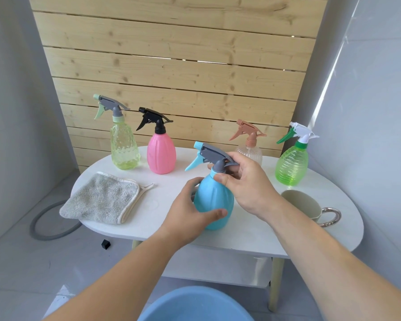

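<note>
At the centre of the frame, the left hand (190,209) wraps around the belly of the blue spray bottle (214,200), which stands upright on the white bench (162,191). The right hand (245,184) grips the bottle's grey spray head (214,156) at the neck. A grey cloth (102,198) lies to the left, a mug (303,205) to the right. Four more spray bottles stand behind: yellow-green (123,144), pink (161,151), clear (250,151), green (292,165). A blue basin (195,306) shows at the bottom edge.

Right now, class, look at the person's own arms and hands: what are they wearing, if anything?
Nothing that shows. The left forearm and right forearm are bare, no sleeve in view. The left hand and right hand have no gloves, and no ring, watch or bracelet shows on the sides facing the camera.
</note>
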Demonstrator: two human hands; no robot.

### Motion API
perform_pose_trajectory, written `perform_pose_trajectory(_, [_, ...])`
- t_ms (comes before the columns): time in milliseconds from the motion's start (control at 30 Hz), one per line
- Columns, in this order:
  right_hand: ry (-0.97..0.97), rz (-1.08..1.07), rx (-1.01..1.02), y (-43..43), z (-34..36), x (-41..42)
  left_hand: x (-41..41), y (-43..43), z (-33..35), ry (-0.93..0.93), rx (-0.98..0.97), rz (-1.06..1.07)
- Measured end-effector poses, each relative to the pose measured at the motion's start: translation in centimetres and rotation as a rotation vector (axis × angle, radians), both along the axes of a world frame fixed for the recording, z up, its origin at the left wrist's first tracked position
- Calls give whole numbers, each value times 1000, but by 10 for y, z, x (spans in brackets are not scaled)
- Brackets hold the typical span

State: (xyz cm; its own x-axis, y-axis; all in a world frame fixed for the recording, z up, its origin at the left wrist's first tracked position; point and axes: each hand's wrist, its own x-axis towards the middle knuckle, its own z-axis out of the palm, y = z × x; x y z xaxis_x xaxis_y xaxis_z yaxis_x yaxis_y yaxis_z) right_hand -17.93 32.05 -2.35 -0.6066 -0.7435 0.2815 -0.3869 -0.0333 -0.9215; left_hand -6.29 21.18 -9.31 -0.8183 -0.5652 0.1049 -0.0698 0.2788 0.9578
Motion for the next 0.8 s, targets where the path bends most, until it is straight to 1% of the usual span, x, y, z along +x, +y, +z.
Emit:
perform_pose_trajectory(133, [-8,-12,-6,0,0,0,-3,8,0,7,-90,89])
perform_pose_trajectory(367, [24,-79,-13,-5,-4,3,-6,16,-3,-14,-162,180])
perform_pose_trajectory(533, [13,-98,-21,-3,-4,3,-5,19,-1,-31,-168,172])
perform_pose_trajectory(633, [-11,-129,54,3,-9,4,1,12,0,-66,-103,71])
perform_pose_trajectory(700, [-36,-164,145,6,-17,4,6,6,1,-112,-70,1])
perform_pose_trajectory(800, [-49,-219,292,12,-26,8,10,1,1,-106,-58,-35])
